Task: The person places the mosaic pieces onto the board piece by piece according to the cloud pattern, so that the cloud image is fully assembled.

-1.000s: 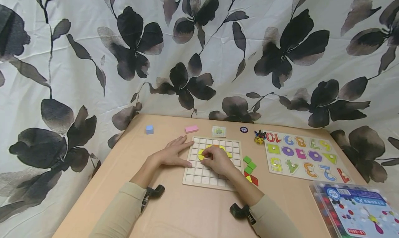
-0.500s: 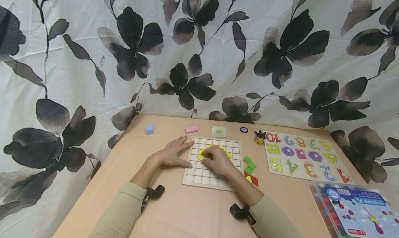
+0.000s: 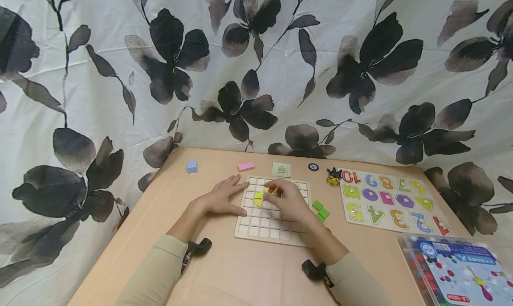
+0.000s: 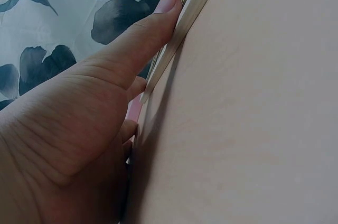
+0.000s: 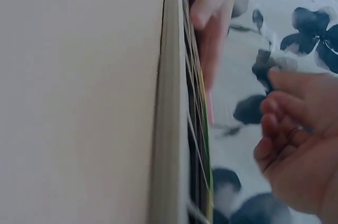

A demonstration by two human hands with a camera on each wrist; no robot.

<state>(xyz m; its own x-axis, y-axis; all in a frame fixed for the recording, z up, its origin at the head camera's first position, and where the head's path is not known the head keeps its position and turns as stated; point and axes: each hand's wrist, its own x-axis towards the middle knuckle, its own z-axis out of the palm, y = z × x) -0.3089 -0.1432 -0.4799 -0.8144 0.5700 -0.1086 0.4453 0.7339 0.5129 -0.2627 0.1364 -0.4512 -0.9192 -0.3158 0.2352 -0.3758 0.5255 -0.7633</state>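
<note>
A white gridded board (image 3: 260,228) lies on the table with yellow pieces (image 3: 258,200) in its upper part, partly hidden by my right hand. My left hand (image 3: 220,197) rests with its fingers spread at the board's left edge; the left wrist view shows the thumb (image 4: 145,26) on the rim. Over the board hovers my right hand (image 3: 290,203), its fingers loosely bent. In the right wrist view that hand (image 5: 303,139) is apart from the board and nothing shows between its fingers.
Green squares (image 3: 323,213) lie right of the board, with red pieces mostly hidden by the forearm. Behind are a blue cube (image 3: 192,166), pink block (image 3: 246,166), picture card (image 3: 281,169), round disc (image 3: 313,167) and small figure (image 3: 334,177). A number puzzle (image 3: 392,201) and plastic box (image 3: 461,270) stand right.
My right hand has let go of the yellow piece, lifted off the board and shifted slightly right, its fingers loosening. The left hand stays where it was.
</note>
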